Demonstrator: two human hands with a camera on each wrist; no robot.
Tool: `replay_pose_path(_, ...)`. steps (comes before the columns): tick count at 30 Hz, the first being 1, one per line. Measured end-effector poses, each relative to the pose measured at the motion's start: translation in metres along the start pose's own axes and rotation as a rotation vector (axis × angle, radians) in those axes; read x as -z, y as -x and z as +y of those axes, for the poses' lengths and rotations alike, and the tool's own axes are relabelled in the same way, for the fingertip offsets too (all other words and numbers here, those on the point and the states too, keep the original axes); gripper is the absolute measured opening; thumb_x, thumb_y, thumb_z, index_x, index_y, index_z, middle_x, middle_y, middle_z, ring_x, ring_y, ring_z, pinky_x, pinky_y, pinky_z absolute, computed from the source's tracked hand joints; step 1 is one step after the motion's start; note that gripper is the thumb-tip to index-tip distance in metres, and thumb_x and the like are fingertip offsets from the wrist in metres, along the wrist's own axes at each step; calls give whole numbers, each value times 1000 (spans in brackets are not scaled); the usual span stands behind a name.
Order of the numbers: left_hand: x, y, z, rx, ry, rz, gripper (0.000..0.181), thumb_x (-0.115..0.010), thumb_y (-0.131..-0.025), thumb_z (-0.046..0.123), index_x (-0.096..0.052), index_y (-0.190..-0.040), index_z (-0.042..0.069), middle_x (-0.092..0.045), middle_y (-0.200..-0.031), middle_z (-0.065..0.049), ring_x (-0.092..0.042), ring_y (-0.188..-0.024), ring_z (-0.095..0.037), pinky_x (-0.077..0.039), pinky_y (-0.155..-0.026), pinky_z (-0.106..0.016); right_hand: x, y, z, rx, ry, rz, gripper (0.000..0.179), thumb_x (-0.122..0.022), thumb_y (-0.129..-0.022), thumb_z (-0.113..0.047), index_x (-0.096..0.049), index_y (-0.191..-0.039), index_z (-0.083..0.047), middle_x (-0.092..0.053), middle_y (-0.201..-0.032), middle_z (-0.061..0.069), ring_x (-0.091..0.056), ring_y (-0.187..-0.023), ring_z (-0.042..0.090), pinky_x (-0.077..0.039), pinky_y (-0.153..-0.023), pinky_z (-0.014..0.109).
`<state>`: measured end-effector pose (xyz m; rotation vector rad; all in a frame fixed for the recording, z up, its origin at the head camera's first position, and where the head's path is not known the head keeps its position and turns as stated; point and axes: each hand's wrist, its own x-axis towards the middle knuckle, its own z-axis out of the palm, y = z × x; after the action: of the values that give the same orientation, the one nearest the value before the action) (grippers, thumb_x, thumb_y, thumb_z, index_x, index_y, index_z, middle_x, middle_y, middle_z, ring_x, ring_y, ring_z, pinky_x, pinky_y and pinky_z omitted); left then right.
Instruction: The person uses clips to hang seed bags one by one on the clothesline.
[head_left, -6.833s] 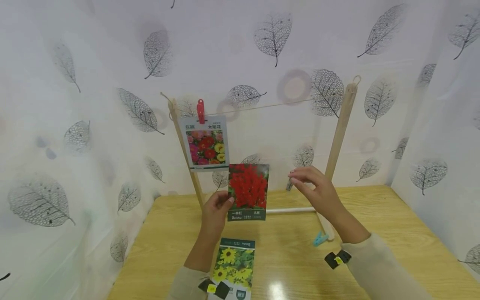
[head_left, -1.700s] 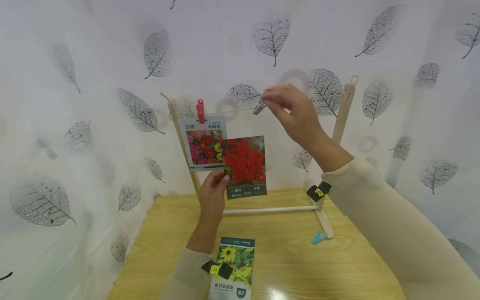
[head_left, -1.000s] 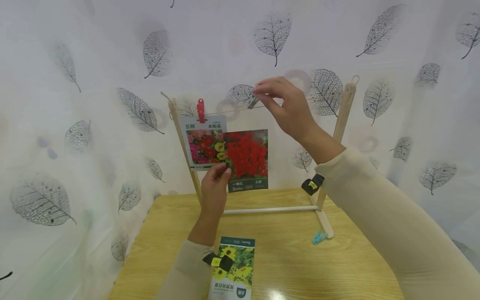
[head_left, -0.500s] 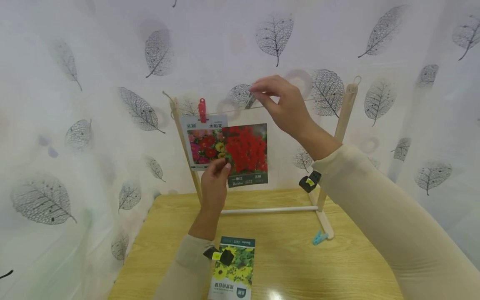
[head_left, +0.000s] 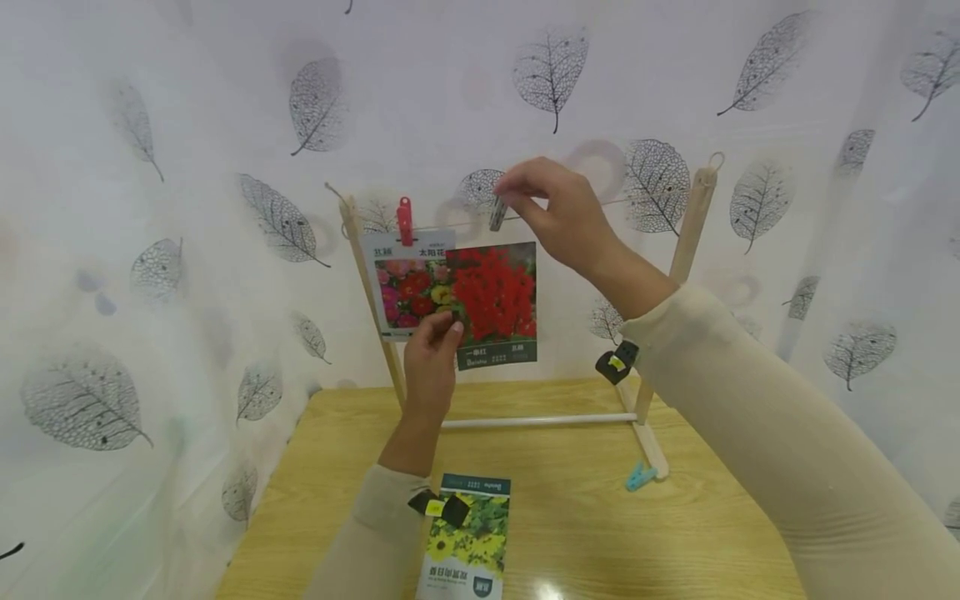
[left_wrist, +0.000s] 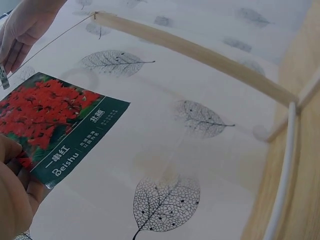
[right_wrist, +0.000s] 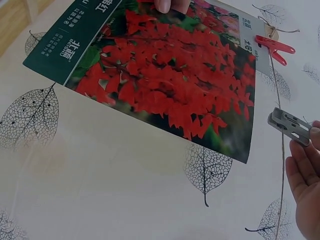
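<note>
My left hand (head_left: 431, 362) pinches the left edge of a seed packet with red flowers (head_left: 497, 296), held upright just below the string (right_wrist: 283, 180). Between thumb and fingers, my right hand (head_left: 558, 208) grips a grey clothespin (head_left: 497, 214) at the string, above that packet. In the right wrist view the clothespin (right_wrist: 290, 126) and the packet (right_wrist: 165, 75) are apart. Whether the clothespin bites the string, I cannot tell. To the left, a red clothespin (head_left: 405, 221) holds a white seed packet (head_left: 390, 250) on the string; the red-flower packet overlaps its right edge.
Wooden posts (head_left: 693, 221) carry the string, and a white rod (head_left: 540, 421) joins them low down. On the wooden table (head_left: 585, 533) lie a yellow-flower seed packet (head_left: 468, 533) and, by the right post's foot, a blue clothespin (head_left: 640, 476). A leaf-print curtain (head_left: 480, 83) stands behind.
Both hands have risen: the left lifted the red-flower packet towards the string, while the right brought the grey clothespin up and leftwards to the string. Lately the clothespin has tipped more upright.
</note>
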<state>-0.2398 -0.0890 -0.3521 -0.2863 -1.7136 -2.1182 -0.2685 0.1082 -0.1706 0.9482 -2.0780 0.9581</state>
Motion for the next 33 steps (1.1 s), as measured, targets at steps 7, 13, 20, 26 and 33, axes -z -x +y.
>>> replay_pose_path(7,-1,-1,4,-20,-52,9,23,-64,-98,4,-62,-119,-4,-61,-104,0,-61,-94,-7,-54,-85,-16,0,1,-3,-56,30,-63,18,-61,-101,-12,-71,-115,-6,-71,-117,8,-67,-115,20,-51,-106,31)
replay_pose_path(13,-4,-4,4,-15,-51,15,23,-64,-98,4,-62,-119,-5,-61,-103,1,-61,-92,-6,-54,-84,-16,-2,1,-4,-66,35,-102,19,-60,-102,-12,-71,-116,-6,-70,-118,7,-66,-117,20,-50,-107,33)
replay_pose_path(20,-7,-4,8,-24,-10,31,21,-64,-97,2,-62,-116,-6,-61,-101,1,-60,-88,-5,-53,-81,-14,-3,1,-5,-32,48,-122,18,-60,-101,-11,-71,-114,-7,-71,-119,8,-66,-116,21,-51,-106,34)
replay_pose_path(26,-9,-4,11,-31,-12,20,21,-62,-99,3,-62,-118,-5,-61,-103,3,-61,-92,-5,-53,-84,-15,-3,1,-7,-20,46,-131,18,-60,-101,-12,-72,-114,-7,-71,-119,8,-67,-115,21,-52,-105,35)
replay_pose_path(33,-8,-5,10,-27,-21,15,22,-62,-99,5,-62,-119,-4,-62,-104,3,-61,-94,-6,-53,-84,-16,-5,2,-5,-20,49,-146,19,-59,-102,-12,-71,-116,-6,-71,-119,9,-67,-115,22,-52,-104,35)
